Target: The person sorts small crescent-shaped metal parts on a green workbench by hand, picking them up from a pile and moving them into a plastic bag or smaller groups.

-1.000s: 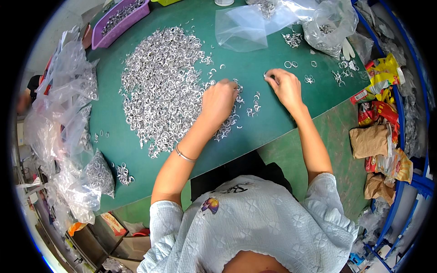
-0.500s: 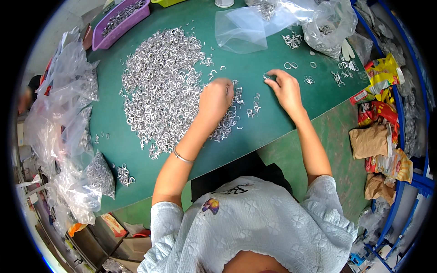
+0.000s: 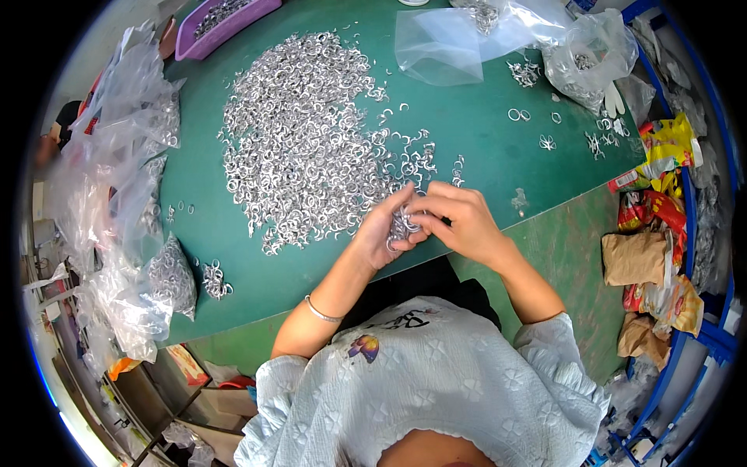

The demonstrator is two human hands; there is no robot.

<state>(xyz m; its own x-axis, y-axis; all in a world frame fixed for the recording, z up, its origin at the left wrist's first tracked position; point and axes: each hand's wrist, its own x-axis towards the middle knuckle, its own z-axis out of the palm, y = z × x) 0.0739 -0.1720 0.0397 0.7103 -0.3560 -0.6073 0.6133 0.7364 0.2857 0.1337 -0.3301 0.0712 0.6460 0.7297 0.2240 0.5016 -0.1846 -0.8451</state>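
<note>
Cupped palm up, my left hand (image 3: pixel 377 236) holds a small heap of silvery metal rings (image 3: pixel 401 225). My right hand (image 3: pixel 463 224) meets it from the right, thumb and fingers pinched at the heap's edge; whatever lies between those fingertips is too small to make out. Both hands are over the near edge of a green table (image 3: pixel 311 280). Just beyond and to the left of them spreads a large pile of the same rings (image 3: pixel 303 140), some of which look like open, curved pieces. A short row of rings (image 3: pixel 457 171) lies right behind my right hand.
At the far left is a purple basket (image 3: pixel 233 33) of rings. Clear plastic bags (image 3: pixel 117 218) line the left side, one filled bag (image 3: pixel 173 280) near the corner. A bag of rings (image 3: pixel 591 54) and small ring clusters (image 3: pixel 524 73) are at the far right. Blue shelving (image 3: pixel 689 194) stands beyond.
My left hand has left the pile's edge, drawn back toward me and turned up with rings in it. My right hand has moved left and nearer, and now meets it.
</note>
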